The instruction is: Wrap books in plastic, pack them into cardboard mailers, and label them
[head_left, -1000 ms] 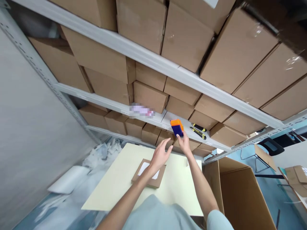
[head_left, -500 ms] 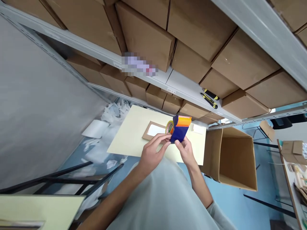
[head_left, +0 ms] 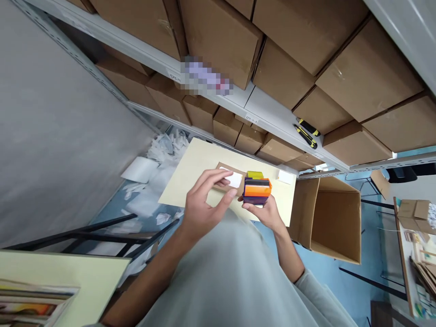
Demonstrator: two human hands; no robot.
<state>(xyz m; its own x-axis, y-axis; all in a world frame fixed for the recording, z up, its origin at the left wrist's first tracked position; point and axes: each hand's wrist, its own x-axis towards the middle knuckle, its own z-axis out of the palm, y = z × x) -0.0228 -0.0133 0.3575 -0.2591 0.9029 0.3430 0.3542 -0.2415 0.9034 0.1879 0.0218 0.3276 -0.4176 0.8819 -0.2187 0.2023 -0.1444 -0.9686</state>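
On the counter (head_left: 183,175) lies a package (head_left: 235,178). Left of the counter lies a heap of wrapping (head_left: 145,195); right of it stands a carton (head_left: 304,209). Behind and above the counter, a shelf (head_left: 269,106) carries boxes (head_left: 289,72) and two cutters (head_left: 305,136). Toward the counter's near side, the right fingers (head_left: 255,210) hold a tape dispenser (head_left: 258,190).

Orange-and-blue tape dispenser (head_left: 258,190), yellow roll (head_left: 255,174) behind, held in one of the hands (head_left: 268,212)

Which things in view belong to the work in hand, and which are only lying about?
Work: tape dispenser, in the right hand; probably the flat box on the table.
Apparently lying about: two cutters on the shelf; white sheets on the floor.
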